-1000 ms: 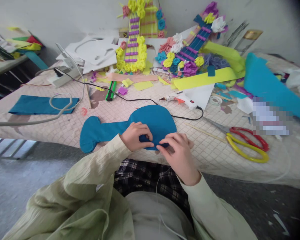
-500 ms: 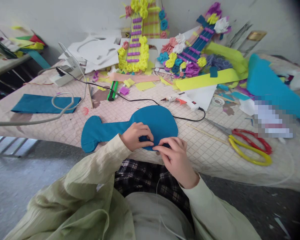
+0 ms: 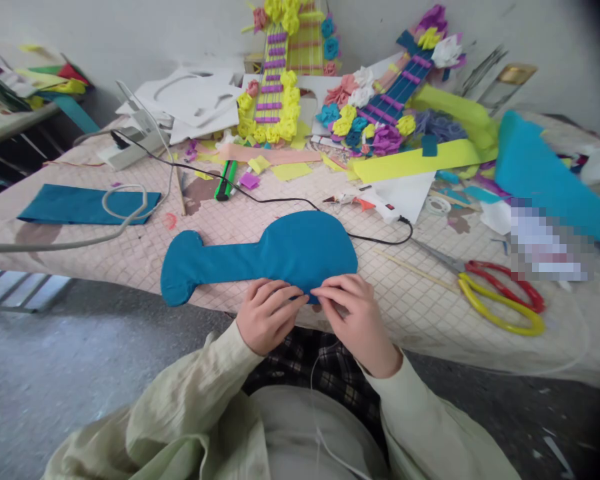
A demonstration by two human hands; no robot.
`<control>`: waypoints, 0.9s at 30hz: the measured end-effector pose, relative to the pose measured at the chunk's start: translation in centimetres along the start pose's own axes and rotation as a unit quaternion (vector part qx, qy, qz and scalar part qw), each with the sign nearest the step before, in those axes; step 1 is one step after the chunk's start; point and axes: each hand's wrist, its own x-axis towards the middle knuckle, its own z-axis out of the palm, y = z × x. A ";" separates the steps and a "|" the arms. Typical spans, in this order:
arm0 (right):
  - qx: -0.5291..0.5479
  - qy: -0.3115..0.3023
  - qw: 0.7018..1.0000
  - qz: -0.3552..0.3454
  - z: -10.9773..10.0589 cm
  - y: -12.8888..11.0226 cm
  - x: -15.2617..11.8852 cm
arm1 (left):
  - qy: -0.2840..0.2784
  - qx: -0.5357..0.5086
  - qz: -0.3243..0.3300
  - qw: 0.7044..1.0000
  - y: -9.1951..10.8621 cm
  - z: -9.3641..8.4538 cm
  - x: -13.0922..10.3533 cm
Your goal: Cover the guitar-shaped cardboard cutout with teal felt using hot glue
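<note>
A guitar-shaped piece covered in blue crepe paper (image 3: pixel 305 250) lies flat at the table's front edge, its narrow neck pointing left. Along the near rim of its round body, my left hand (image 3: pixel 269 313) is closed with fingertips pinching the edge. Just right of it, my right hand (image 3: pixel 355 313) pinches the same rim between thumb and forefinger. The two sets of fingertips nearly meet. What lies under the fingers is hidden.
Scissors (image 3: pixel 500 293) with red and yellow handles lie to the right, beside a thin stick (image 3: pixel 415 270). Behind are a corded white glue gun (image 3: pixel 375 203), a green cutter (image 3: pixel 226 180) and flower-trimmed paper guitars (image 3: pixel 275 87). Folded blue paper (image 3: pixel 80 203) lies left under a looped cable.
My left hand has moved from on top of the round body down to its near edge, palm now nearer me. My right hand stays at almost the same spot on the rim.
</note>
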 end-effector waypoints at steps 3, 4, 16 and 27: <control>0.041 0.010 0.999 0.014 -0.5 0.0 -0.1 | 0.011 0.012 -0.018 1.000 0.6 0.3 0.0; 0.054 0.013 0.998 0.021 -0.6 0.0 -0.2 | 0.013 0.012 -0.019 1.000 0.8 0.3 0.0; -0.049 0.027 0.998 -0.017 -1.2 0.5 -0.8 | 0.060 0.025 -0.034 0.997 1.5 0.9 0.1; -0.038 -0.065 0.994 0.073 -1.5 0.0 0.7 | 0.068 0.024 -0.045 0.996 1.8 0.9 0.2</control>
